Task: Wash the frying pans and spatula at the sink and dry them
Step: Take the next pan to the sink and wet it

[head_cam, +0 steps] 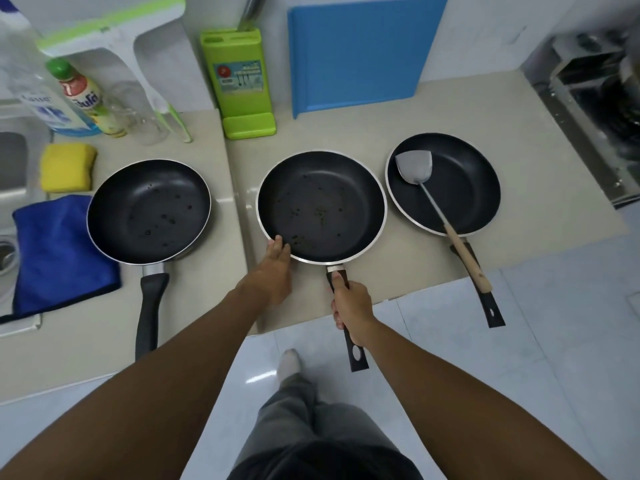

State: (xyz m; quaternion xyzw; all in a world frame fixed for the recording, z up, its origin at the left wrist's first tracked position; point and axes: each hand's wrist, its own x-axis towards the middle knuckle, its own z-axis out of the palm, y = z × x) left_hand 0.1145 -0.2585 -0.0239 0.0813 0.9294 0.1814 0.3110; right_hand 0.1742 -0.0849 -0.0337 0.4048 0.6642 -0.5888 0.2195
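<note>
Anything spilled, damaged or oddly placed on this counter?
Nothing spilled or broken. The left pan and middle pan carry dark specks of residue. The spatula lies in the right pan, its wooden handle overhanging the rim.

Sponge [67, 167]: we note it yellow, on the counter [346, 133] by the sink's edge.
Cloth [59, 254]: blue, just in front of the sponge.
Bottles [83, 95]: grouped behind the sponge.
Knife block [239, 81]: green, upright at the wall.
Board [360, 53]: blue, leaning beside the block.
Stove [599, 109]: far right, blurred.
</note>
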